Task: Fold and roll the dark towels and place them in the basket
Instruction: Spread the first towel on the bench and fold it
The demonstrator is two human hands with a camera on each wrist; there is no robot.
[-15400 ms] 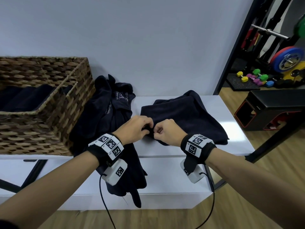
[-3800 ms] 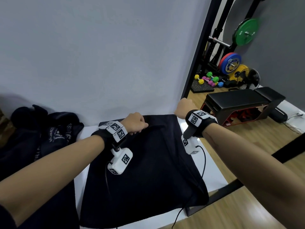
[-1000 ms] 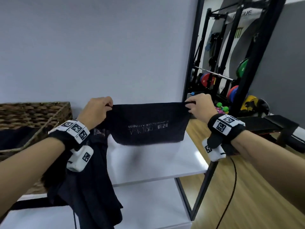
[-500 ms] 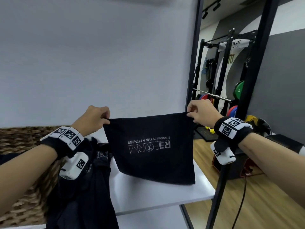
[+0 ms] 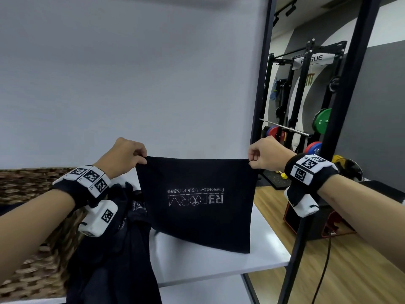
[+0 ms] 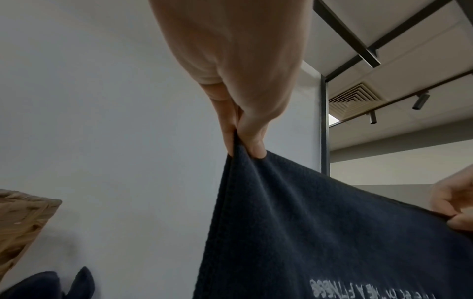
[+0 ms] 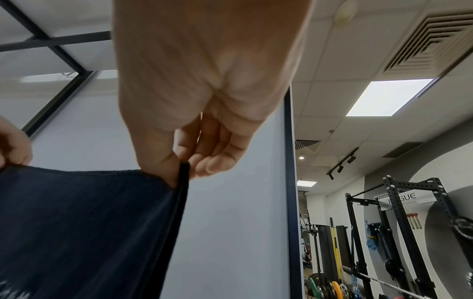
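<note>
A dark navy towel (image 5: pixel 197 200) with white upside-down lettering hangs in the air above the white table (image 5: pixel 219 260), stretched flat between my hands. My left hand (image 5: pixel 125 156) pinches its top left corner (image 6: pixel 240 153) between thumb and fingers. My right hand (image 5: pixel 263 156) pinches the top right corner (image 7: pixel 183 172). The towel's lower edge hangs just over the tabletop. A wicker basket (image 5: pixel 28 194) stands at the left, partly behind my left arm. More dark towels (image 5: pixel 118 249) lie heaped between the basket and the held towel, draping over the table's front.
A pale wall runs behind the table. A black metal post (image 5: pixel 306 205) stands at the table's right end. Beyond it are a squat rack (image 5: pixel 306 95), coloured weight plates (image 5: pixel 321 123) and a black bench (image 5: pixel 328 216) on a wooden floor.
Over the last second both hands have lifted the towel higher off the table and pulled it taut, so more of it hangs free. The head view has tilted upward.
</note>
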